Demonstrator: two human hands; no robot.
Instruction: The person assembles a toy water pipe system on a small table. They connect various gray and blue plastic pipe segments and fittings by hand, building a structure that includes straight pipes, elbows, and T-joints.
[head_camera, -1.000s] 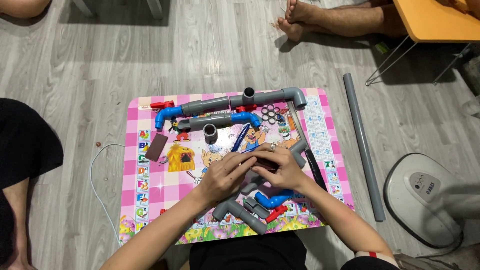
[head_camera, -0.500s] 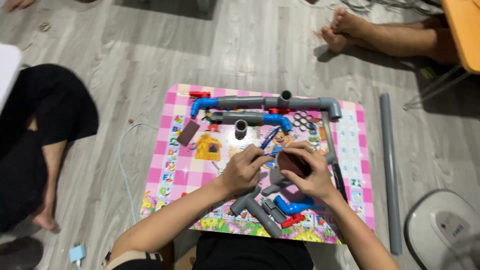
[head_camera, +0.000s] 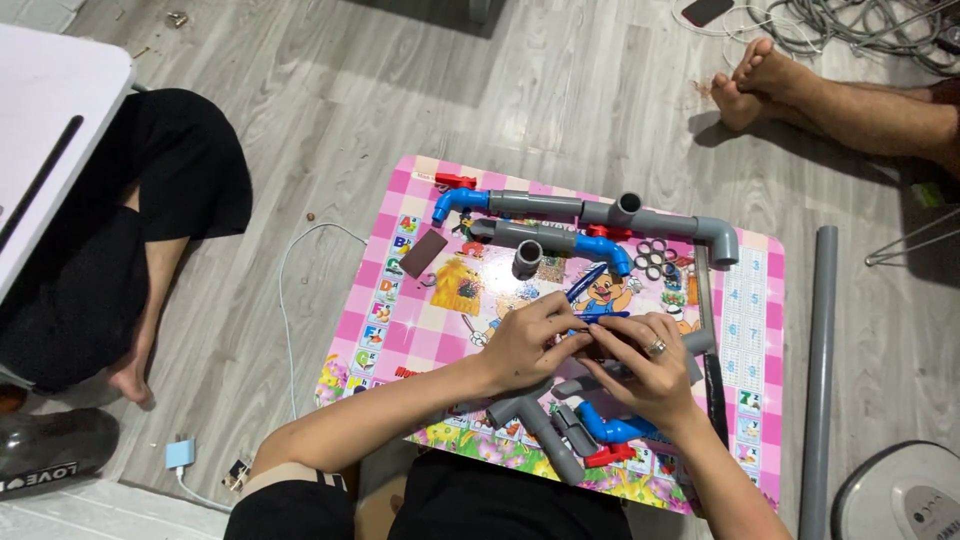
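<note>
The left hand (head_camera: 528, 343) and the right hand (head_camera: 645, 368) meet over the near half of the worktop (head_camera: 400, 300), a low table with a pink checked, cartoon-printed top. Both hands are closed together on a small dark part (head_camera: 606, 343) held between the fingertips; its exact kind cannot be told because the fingers cover most of it. The right hand wears a ring (head_camera: 657, 347). A blue pen (head_camera: 585, 282) lies just beyond the hands, slanting away from them.

Directly below the hands lies a cluster of short grey pipe pieces (head_camera: 540, 425), a blue elbow fitting (head_camera: 612, 430) and a red valve handle (head_camera: 610, 456), near the worktop's near edge. A dark strap-like strip (head_camera: 716, 396) lies beside the right wrist.

At the far edge of the worktop stands a pipe assembly (head_camera: 560, 207): two grey runs side by side, joined by blue elbows, with a grey tee (head_camera: 625, 208) opening upward and a grey elbow (head_camera: 720, 240) at the right end. A loose grey coupling (head_camera: 527, 257) stands upright near it. A brown rectangular block (head_camera: 424, 252) lies toward the left edge.

On the wooden floor, a long grey pipe (head_camera: 822, 370) lies to the right of the worktop, and a white cable (head_camera: 290, 300) runs along its left side. Another person's legs (head_camera: 130, 270) are at the left, and another person's bare feet (head_camera: 750, 80) at the upper right.
</note>
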